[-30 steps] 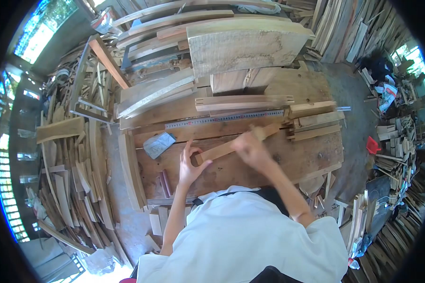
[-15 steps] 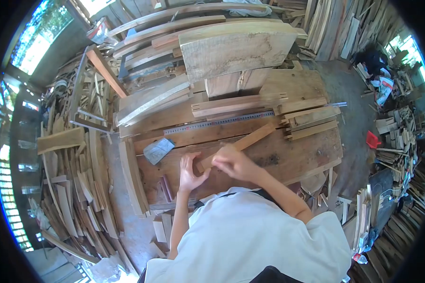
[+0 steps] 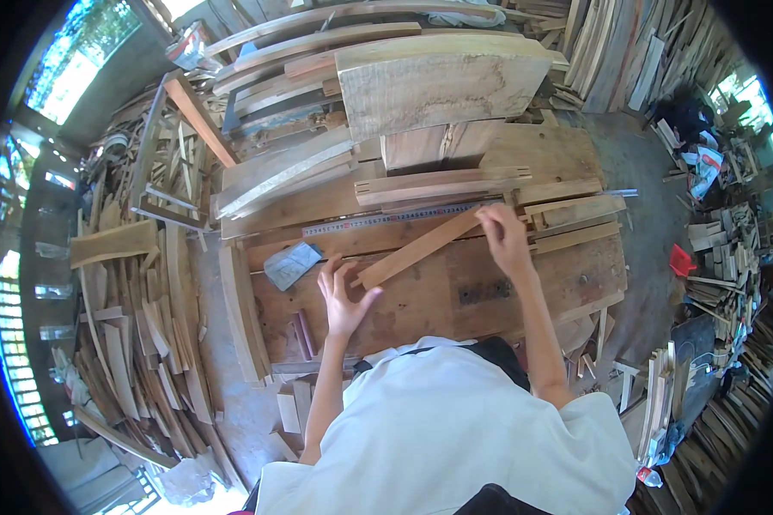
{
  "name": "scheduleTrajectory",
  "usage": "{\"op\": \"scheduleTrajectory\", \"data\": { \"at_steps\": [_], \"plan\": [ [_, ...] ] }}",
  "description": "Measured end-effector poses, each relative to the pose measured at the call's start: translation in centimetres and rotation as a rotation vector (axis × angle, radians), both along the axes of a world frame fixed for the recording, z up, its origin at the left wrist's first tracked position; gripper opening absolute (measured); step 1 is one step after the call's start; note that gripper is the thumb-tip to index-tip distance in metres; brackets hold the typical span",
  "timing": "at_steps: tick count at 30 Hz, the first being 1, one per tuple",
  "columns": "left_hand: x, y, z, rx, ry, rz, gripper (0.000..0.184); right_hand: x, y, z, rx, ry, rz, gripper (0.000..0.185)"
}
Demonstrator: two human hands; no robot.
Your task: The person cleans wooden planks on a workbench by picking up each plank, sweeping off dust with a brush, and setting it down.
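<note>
The work on the wooden strip (image 3: 425,247) looks to be under way rather than finished, judging by the two hands placed at its two ends. The strip is in one piece and lies slantwise between the hands, over the bench (image 3: 429,318); whether it rests flat or is slightly raised cannot be told.

The left hand (image 3: 343,307) is open, thumb and fingers spread in a loose curve about the strip's near end, with no firm hold to be seen. The right hand (image 3: 507,238) has its fingertips drawn together at the strip's far end; whether they pinch the wood or only touch it cannot be told. No tool shows in either hand.

What looks done is on another piece: a wooden bar (image 3: 442,184) lying beyond both hands, with slots cut at its ends. No such slots can be made out on the strip, and any pencil marks or smoothing would be too small to tell. Nor is the strip set among the short pieces (image 3: 575,209) stacked just to the right of the right hand, so any placing there is not done.

A ruler (image 3: 392,220) lies just beyond the strip, running towards the right hand's fingertips, and neither hand holds it. A pale blue packet (image 3: 292,264) lies beyond and to the left of the left hand, and purplish sticks (image 3: 302,336) lie nearer the body, just left of that hand's wrist, both untouched
</note>
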State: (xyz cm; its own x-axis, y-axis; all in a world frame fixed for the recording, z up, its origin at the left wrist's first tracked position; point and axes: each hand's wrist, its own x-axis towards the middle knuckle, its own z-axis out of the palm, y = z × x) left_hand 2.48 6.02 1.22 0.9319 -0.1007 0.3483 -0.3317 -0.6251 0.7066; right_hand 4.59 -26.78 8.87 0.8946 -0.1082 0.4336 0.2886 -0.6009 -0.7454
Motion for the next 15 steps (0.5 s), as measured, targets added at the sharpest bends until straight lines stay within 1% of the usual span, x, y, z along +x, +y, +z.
{"op": "scheduleTrajectory", "data": {
  "at_steps": [1,3,4,5,7,8,9,11,12,13,14,15],
  "plan": [
    [0.0,-0.1,-0.1,0.003,0.0,0.006,0.062,0.7,1.4,-0.3,-0.061,-0.139,0.091,0.007],
    [0.1,-0.3,-0.1,0.108,0.039,-0.055,0.071,1.0,4.4,-0.8,-0.106,-0.079,0.31,0.01],
    [0.2,-0.4,0.2,0.153,0.026,-0.062,0.064,0.9,6.4,-1.1,-0.107,-0.044,0.438,0.014],
    [0.4,-0.3,0.0,0.157,0.023,-0.057,0.064,0.5,8.5,-1.3,-0.108,-0.011,0.565,0.018],
    [0.7,-0.1,-1.1,0.059,0.042,-0.067,0.074,-1.2,13.0,-0.3,-0.109,-0.055,0.75,0.026],
    [0.9,0.2,-2.0,0.065,0.02,-0.06,0.075,-1.7,14.5,-0.7,-0.083,0.003,0.893,0.029],
    [1.1,0.5,-2.6,0.07,-0.002,-0.054,0.076,-2.2,16.0,-0.2,-0.051,-0.03,0.965,0.029],
    [0.2,0.0,-1.4,-0.045,0.085,-0.016,0.079,-2.7,18.2,-0.1,0.187,0.028,1.071,0.023],
    [0.0,-0.3,-0.6,-0.115,0.109,-0.004,0.081,-2.6,18.5,0.8,0.272,0.049,1.065,0.015],
    [0.2,-0.2,-1.2,-0.142,0.051,-0.015,0.092,-2.5,18.2,1.2,0.357,0.169,0.988,0.014],
    [0.6,0.3,-1.9,0.076,-0.088,-0.035,0.102,-2.3,17.6,1.5,0.44,0.288,0.908,0.013],
    [0.9,1.0,-2.6,0.295,-0.224,-0.053,0.111,-1.5,17.2,0.0,0.604,0.249,0.849,0.01]
  ]
}}
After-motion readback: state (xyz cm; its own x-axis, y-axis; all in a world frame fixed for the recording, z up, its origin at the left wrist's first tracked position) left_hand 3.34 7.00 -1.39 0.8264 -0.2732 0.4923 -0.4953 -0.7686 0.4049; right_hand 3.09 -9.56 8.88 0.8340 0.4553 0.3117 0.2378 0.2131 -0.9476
